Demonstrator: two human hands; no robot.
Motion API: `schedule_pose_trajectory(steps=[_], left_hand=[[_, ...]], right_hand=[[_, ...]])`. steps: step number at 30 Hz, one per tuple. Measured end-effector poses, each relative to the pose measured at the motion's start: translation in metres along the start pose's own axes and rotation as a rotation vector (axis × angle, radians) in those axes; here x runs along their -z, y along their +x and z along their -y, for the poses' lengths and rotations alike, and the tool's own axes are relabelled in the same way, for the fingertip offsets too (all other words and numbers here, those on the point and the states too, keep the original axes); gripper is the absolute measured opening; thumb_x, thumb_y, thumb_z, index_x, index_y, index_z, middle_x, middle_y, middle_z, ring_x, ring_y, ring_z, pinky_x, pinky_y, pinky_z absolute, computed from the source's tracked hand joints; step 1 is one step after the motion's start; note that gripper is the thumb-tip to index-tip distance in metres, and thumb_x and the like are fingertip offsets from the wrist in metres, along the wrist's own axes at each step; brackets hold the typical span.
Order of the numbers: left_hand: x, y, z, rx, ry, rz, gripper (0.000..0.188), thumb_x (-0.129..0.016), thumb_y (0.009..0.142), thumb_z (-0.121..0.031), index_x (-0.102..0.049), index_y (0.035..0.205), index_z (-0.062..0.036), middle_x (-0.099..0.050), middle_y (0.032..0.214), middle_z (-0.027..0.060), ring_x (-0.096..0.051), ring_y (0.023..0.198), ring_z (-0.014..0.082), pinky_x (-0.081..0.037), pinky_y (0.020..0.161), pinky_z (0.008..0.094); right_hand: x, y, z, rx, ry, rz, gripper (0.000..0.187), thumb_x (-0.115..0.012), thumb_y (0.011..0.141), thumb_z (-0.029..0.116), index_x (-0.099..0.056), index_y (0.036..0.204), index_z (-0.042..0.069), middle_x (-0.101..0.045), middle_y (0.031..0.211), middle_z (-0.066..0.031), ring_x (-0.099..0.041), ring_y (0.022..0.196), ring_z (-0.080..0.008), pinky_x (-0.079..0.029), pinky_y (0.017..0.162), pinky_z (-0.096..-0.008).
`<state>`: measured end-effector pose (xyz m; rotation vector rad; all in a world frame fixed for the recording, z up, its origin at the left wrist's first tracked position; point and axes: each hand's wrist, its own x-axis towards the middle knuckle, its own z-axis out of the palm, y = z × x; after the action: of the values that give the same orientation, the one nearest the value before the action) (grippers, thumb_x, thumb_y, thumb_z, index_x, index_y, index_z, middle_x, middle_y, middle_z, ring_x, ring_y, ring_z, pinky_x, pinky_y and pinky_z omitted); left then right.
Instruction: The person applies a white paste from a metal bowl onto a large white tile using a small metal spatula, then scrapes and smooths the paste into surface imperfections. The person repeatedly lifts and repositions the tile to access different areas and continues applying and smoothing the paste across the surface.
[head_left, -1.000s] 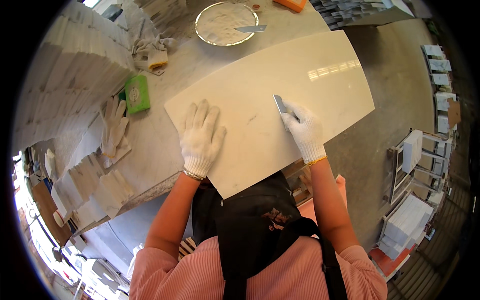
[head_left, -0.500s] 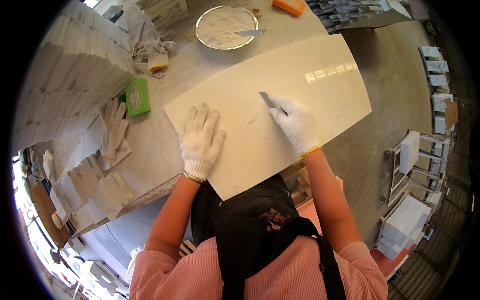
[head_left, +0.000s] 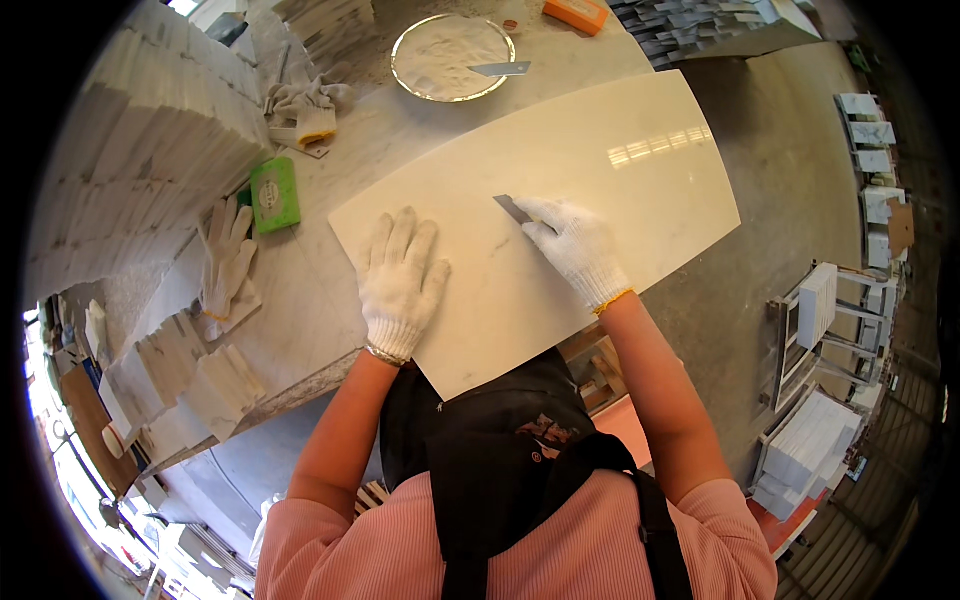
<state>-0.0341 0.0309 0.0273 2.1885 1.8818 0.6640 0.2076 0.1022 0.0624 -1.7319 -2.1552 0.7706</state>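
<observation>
Blade [head_left: 512, 208] best kept low, pressure light and even, corners off the face. Right hand [head_left: 575, 243] pinches it; left hand [head_left: 403, 285] spread flat on slab [head_left: 490, 300], grasping nothing. Slab cream, glossy, faint grey mark, far edge curved; on counter [head_left: 300, 310], overhanging toward wearer.

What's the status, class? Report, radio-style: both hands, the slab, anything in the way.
Left hand flat on pale slab. Right hand gripping metal blade over it. Slab overhanging worktop edge. Bowl of powder beyond far edge, off the slab.
</observation>
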Motion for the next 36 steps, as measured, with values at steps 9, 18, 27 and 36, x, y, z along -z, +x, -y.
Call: schedule_pose_trajectory(steps=[9, 18, 27, 36], left_hand=[[-0.001, 0.000, -0.001, 0.009, 0.003, 0.001, 0.049, -0.069, 0.085, -0.028, -0.061, 0.130, -0.0110, -0.053, 0.144, 0.0149, -0.046, 0.133, 0.0397, -0.035, 0.110, 0.0500], [-0.003, -0.002, 0.000, 0.013, -0.008, -0.016, 0.048, -0.068, 0.086, -0.029, -0.061, 0.130, -0.0121, -0.052, 0.144, 0.0142, -0.045, 0.134, 0.0391, -0.035, 0.110, 0.0497], [-0.005, -0.005, 0.002, 0.000, -0.005, -0.020, 0.050, -0.067, 0.087, -0.029, -0.059, 0.133, -0.0100, -0.052, 0.144, 0.0157, -0.044, 0.135, 0.0403, -0.035, 0.110, 0.0508], [-0.011, -0.001, 0.001, 0.013, 0.040, -0.014, 0.058, -0.064, 0.090, -0.032, -0.053, 0.141, -0.0075, -0.046, 0.150, 0.0177, -0.040, 0.138, 0.0417, -0.031, 0.114, 0.0499]], right_hand=[[-0.001, 0.002, 0.004, 0.024, 0.098, 0.042, 0.031, -0.069, 0.089, 0.018, -0.071, 0.120, 0.013, -0.072, 0.110, -0.0123, -0.068, 0.097, -0.0249, -0.054, 0.086, -0.0334], [-0.007, -0.002, -0.001, 0.093, 0.068, 0.070, 0.032, -0.066, 0.089, 0.018, -0.071, 0.120, 0.015, -0.072, 0.106, -0.0118, -0.067, 0.098, -0.0283, -0.053, 0.086, -0.0366], [-0.006, -0.020, -0.001, 0.169, 0.044, 0.207, 0.031, -0.066, 0.089, 0.020, -0.069, 0.120, 0.021, -0.068, 0.096, -0.0118, -0.065, 0.087, -0.0307, -0.053, 0.080, -0.0414], [-0.003, -0.062, -0.016, 0.598, -0.143, 0.494, 0.026, -0.064, 0.088, 0.022, -0.070, 0.113, 0.024, -0.067, 0.089, -0.0060, -0.065, 0.084, -0.0265, -0.054, 0.071, -0.0399]])
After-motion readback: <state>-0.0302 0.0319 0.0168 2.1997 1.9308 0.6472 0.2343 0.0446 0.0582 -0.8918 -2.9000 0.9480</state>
